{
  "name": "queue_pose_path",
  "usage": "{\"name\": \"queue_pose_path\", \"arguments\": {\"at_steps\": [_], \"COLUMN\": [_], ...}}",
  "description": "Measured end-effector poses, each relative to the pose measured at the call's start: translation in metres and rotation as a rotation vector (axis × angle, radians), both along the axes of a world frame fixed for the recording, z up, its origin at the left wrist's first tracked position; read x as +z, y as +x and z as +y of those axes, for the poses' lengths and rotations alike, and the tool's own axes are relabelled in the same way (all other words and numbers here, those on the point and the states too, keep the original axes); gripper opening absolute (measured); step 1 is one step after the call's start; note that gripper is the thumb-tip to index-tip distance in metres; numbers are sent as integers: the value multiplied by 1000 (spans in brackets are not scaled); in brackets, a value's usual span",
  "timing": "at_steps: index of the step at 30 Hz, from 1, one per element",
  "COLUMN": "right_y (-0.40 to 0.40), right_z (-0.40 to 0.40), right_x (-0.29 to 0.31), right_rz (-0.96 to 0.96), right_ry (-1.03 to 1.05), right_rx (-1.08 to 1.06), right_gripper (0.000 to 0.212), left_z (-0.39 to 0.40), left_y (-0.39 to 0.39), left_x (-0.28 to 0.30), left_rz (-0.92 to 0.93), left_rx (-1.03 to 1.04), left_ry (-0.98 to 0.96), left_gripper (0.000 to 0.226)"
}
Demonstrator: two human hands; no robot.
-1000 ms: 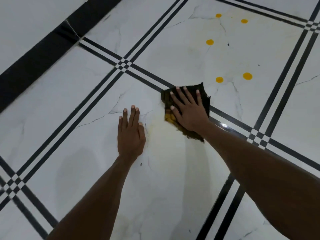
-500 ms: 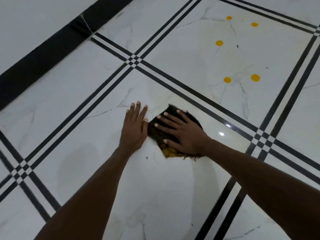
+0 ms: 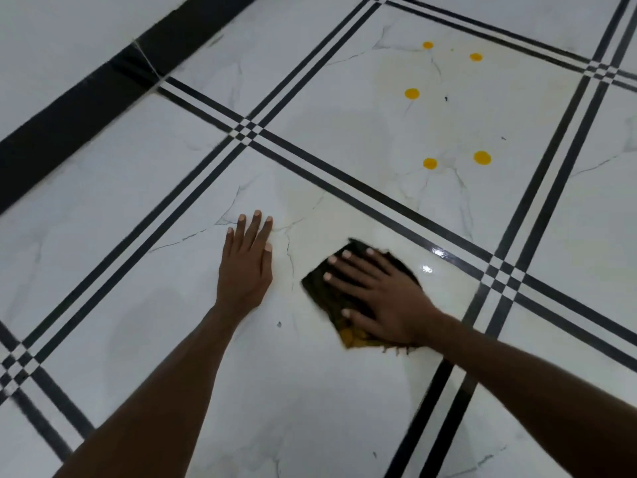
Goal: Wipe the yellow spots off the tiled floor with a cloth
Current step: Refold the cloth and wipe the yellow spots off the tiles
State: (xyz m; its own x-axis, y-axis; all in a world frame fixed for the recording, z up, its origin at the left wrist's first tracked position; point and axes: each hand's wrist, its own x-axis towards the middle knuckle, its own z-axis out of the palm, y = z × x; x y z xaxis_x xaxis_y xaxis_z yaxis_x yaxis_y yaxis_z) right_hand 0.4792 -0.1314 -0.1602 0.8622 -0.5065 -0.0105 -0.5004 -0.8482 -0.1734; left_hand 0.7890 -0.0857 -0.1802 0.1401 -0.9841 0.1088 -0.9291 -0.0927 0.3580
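Right hand (image 3: 386,298) flat, fingers spread, pressing dark cloth (image 3: 331,298) onto the floor tile (image 3: 310,408) at centre frame, left hand (image 3: 246,267) open and braced beside it; mid-wipe, next move likely reaches the five yellow spots (image 3: 482,157) upper right.

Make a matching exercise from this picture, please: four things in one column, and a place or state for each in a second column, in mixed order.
Things:
1. left hand
2. right hand
3. cloth
4. yellow spots

Places or states:
A. on the far tile, not yet wiped
B. flat on bare tile, holding nothing
C. dark, stained yellow at its near edge
D. pressing down on the cloth

Pairs: 1-B, 2-D, 3-C, 4-A
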Motion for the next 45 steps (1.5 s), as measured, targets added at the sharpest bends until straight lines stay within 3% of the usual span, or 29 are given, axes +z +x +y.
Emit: {"name": "queue_pose_path", "arguments": {"at_steps": [4, 6, 9, 13, 15, 17, 19, 21, 23, 27, 33, 37, 39, 41, 45], "right_y": [12, 46, 70, 7, -36, -66, -69, -42, -11, 15, -37, -29, -35, -38, -31], "right_z": [-81, -88, -57, -18, -36, -75, -108, -122, -120, -94, -68, -81, -94, -108, -130], "right_x": [0, -3, -3, 0, -1, -4, -3, -5, -5, -7, -1, 10, 14, 16, 34], "right_rz": [-53, -56, -69, -15, -4, -17, -22, -34, -67, -88, -83, -286, -410, -369, -95], "right_ry": [-62, -30, -26, 1, -8, -51, -18, -1, 9, 41, 133, 277, 268, 234, 334], "right_rx": [-502, -606, -393, -133, -194, -401, -650, -767, -740, -475, -228, -320, -405, -475, -701], "right_gripper": [62, 66, 65, 63, 63, 60, 62, 67, 68, 64, 65, 51, 38, 43, 70], "left_z": [0, -3, -11, -43, -60, -70, -73, -72, -69, -77, -82, -94, -104, -110, -121], "left_y": [-1, -4, -13, -40, -61, -80, -89, -85, -79, -84, -97, -125, -139, -145, -147], "left_x": [-1, -1, 0, 8, 9, 3, -4, -6, -5, -2, 19, 37, 42, 42, 46], "left_rz": [7, 31, 81, 116, 113, 46, -39, -64, -69, -128, -81, 183, 209, 181, 222], "left_rx": [15, 22, 46, -38, -109, -159, -152, -154, -190, -166, -122, 105, 108, 65, 55], "left_ry": [0, -3, -7, 0, 27, 49, 52, 62, 83, 162, 237, 121, 68, 115, 285], "left_gripper": [56, 55, 55, 56, 57, 61, 63, 63, 64, 66, 70, 62, 57, 46, 40]}}
